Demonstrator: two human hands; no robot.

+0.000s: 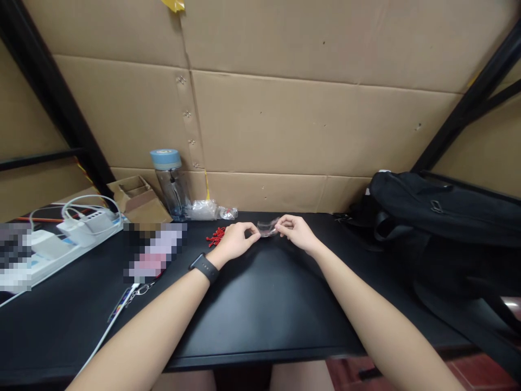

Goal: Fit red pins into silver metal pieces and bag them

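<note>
One long white plastic power strip (77, 248) with white cables, left edge of frame. Next, open brown cardboard box (148, 206), then clear bottle with light-blue lid (165, 159), left of centre. Cluster of thin red pieces (215, 237) just beside my left hand (237, 240), which pinches the left end of a curved, clear plastic strip (267, 227), mid-frame. My right hand (299, 233) pinches its right end. Black fabric backpack (439, 212), right side.
</note>
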